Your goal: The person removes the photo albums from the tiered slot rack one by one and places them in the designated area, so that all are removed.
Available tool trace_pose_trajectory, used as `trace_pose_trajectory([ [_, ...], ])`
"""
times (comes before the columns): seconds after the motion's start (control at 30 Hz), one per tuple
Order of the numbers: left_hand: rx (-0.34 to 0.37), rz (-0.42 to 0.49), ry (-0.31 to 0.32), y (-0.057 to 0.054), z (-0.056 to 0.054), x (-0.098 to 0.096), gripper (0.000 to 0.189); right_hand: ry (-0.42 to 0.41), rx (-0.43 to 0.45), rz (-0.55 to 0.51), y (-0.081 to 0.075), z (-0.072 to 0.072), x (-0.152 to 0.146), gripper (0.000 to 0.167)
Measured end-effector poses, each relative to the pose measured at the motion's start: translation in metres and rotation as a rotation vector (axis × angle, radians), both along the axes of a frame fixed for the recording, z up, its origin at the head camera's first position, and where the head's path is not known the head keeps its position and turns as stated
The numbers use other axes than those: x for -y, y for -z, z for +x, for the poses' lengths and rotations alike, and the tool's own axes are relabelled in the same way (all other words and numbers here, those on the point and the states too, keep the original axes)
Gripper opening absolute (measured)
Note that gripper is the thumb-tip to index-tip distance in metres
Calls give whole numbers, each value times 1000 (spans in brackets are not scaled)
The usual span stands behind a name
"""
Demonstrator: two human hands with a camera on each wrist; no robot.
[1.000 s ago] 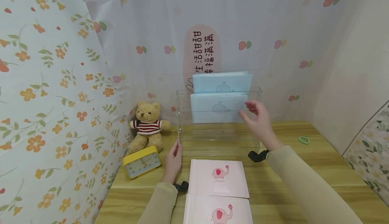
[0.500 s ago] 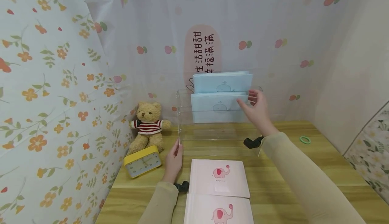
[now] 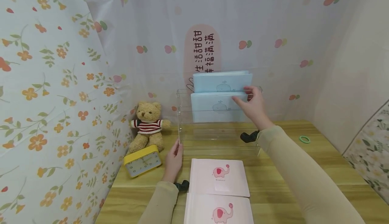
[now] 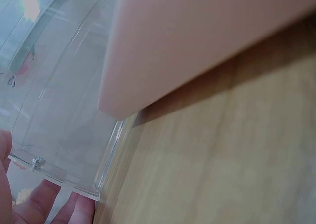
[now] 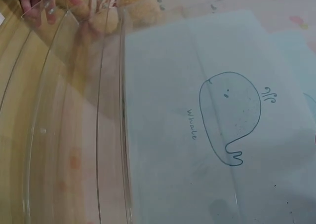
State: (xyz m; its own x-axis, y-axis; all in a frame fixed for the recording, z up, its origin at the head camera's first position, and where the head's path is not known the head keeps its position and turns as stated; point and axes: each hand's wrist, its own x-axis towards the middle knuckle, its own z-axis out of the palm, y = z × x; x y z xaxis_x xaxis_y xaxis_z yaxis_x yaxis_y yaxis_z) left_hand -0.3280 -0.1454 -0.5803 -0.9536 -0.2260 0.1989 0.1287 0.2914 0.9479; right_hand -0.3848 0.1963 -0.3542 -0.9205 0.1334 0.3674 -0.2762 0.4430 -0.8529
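Two light-blue books with whale drawings stand in a clear acrylic rack (image 3: 218,139): the front book (image 3: 209,110) lower, the rear book (image 3: 222,82) higher behind it. My right hand (image 3: 255,105) is at the front book's upper right corner, thumb before the cover and fingers near the top edge, spread apart from the thumb. In the right wrist view the whale cover (image 5: 173,135) fills much of the picture and the fingers are out of sight. My left hand (image 3: 174,159) grips the rack's lower left side panel; its fingers (image 4: 39,202) lie on the panel's outer side.
Two pink elephant books, one nearer (image 3: 218,212) and one farther (image 3: 218,176), lie before the rack. A teddy bear (image 3: 148,127) and a yellow clock (image 3: 143,161) are at left. A green ring (image 3: 304,139) lies at right. A patterned curtain hangs behind.
My right hand has moved up and to the left, from beside the front blue book to its upper right corner. The left hand keeps its grip, and the books and rack have not visibly moved.
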Motion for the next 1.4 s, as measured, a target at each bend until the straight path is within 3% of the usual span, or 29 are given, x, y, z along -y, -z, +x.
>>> trace_pose_trajectory([
  [0.5,-9,-8,-4,0,-1,-4,48,-72,34,189,-7,-12,-5,55],
  [0.77,-17,4,2,0,-1,-3,49,-124,163,256,-16,-17,-5,53],
  [1.03,-32,8,2,-1,-3,-1,49,-77,175,196,-15,-20,2,43],
  [1.2,-36,11,2,1,-2,0,49,-31,160,170,-14,-13,9,38],
  [1.4,-55,-15,-6,3,0,0,49,22,39,92,-11,-1,18,35],
])
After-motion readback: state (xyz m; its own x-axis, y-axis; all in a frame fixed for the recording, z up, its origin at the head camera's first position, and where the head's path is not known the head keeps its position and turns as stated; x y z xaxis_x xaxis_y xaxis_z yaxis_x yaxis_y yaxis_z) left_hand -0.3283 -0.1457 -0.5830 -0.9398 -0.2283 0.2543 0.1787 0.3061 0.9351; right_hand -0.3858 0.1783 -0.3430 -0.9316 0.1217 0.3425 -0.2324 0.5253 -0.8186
